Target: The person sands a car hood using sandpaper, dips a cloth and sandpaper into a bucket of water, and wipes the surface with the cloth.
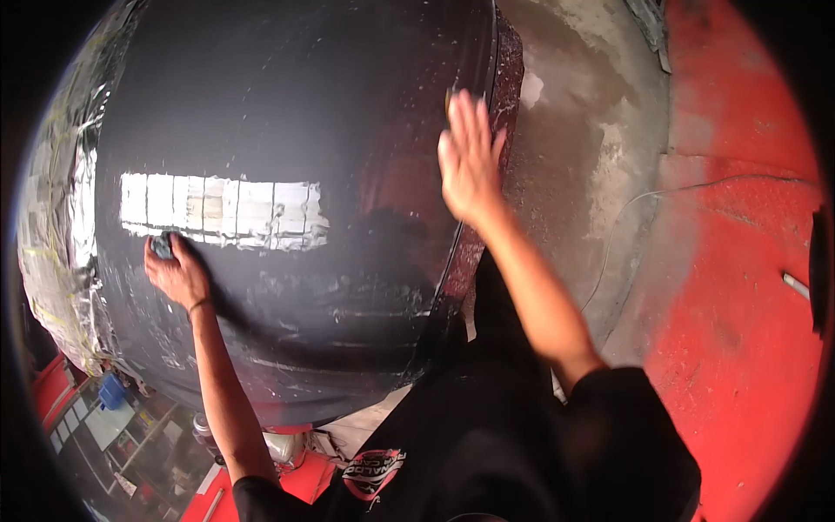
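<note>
A large dark grey car panel (287,113), wet and glossy in places, spreads out before me. On its left part, my left hand (181,277) has its fingers closed round a small crumpled, dark blue-grey cloth (162,244), beside a bright window-like reflection. My right hand (470,165) lies flat near the panel's right edge, fingers stretched out and slightly blurred. A thin yellowish-brown edge (449,103) shows by its fingertips; what it belongs to is mostly hidden under the hand.
Paper and shiny masking (61,200) cover the car beyond the panel's left edge. A wet concrete floor (574,130) with a red painted area (739,348) lies to the right, crossed by a thin cable (644,197). At lower left are a blue container (111,391) and a red surface (304,478).
</note>
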### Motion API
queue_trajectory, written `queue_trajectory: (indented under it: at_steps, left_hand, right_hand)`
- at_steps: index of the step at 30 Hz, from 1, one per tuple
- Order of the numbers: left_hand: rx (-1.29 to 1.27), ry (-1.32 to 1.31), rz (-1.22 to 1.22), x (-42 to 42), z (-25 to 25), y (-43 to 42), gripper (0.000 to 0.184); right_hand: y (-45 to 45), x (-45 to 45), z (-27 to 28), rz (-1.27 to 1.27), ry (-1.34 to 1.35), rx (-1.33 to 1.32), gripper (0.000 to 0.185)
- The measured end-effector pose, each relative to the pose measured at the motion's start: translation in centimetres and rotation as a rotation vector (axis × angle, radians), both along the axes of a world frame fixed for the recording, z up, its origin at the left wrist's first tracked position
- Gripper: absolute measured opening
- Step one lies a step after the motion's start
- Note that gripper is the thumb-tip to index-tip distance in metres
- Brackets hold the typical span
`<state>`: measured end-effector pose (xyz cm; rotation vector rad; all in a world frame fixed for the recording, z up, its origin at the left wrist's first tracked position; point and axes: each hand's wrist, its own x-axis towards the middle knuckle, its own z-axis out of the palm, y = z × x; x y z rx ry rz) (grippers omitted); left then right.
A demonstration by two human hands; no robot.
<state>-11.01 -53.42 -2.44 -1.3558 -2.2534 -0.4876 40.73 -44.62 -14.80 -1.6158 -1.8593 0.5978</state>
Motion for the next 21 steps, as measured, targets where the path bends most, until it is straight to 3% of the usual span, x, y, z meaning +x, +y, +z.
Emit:
queue_trajectory:
  at_steps: [2,4,6,8,10,12,14,16,18,21]
  left_hand:
    - [-0.006,0.023,0.014,-0.7,-0.5,0.1,0.068]
    - [-0.042,-0.052,0.007,-0.7,-0.2,0.1,0.069]
    - [-0.046,-0.120,-0.208,-1.8,0.7,-0.9,0.064]
    - [-0.193,0.003,-0.204,-2.0,2.6,-3.6,0.061]
    - [-0.064,-0.094,-0.275,-4.7,1.8,-6.0,0.060]
    - [0.008,-0.087,-0.224,-5.2,0.9,-8.2,0.059]
    - [0.015,-0.044,-0.216,-5.1,0.8,-8.2,0.059]
    - [0.034,-0.069,-0.221,-4.3,1.1,-8.3,0.058]
    - [0.045,-0.085,-0.219,-4.1,1.2,-8.2,0.057]
    - [0.079,-0.055,-0.230,-3.9,1.3,-8.0,0.056]
  right_hand:
    - [-10.8,-3.2,0.6,0.010,-0.035,-0.076,0.071]
    - [-16.0,-4.6,0.7,0.030,-0.078,-0.131,0.072]
    - [-13.1,-3.8,0.5,0.011,-0.138,-0.055,0.070]
    - [-7.2,-2.5,0.3,-0.059,-0.087,-0.035,0.068]
    - [-4.1,-3.0,0.1,-0.134,-0.017,-0.066,0.067]
    - [-7.3,-6.2,1.6,-0.155,-0.065,-0.077,0.066]
    - [-14.4,-10.6,2.1,0.028,-0.357,0.111,0.065]
    - [-18.4,-12.5,3.5,0.163,-0.261,0.072,0.065]
    - [-14.5,-11.0,3.4,0.171,-0.419,0.155,0.066]
    - [-4.8,-9.6,3.5,0.023,-0.275,0.027,0.066]
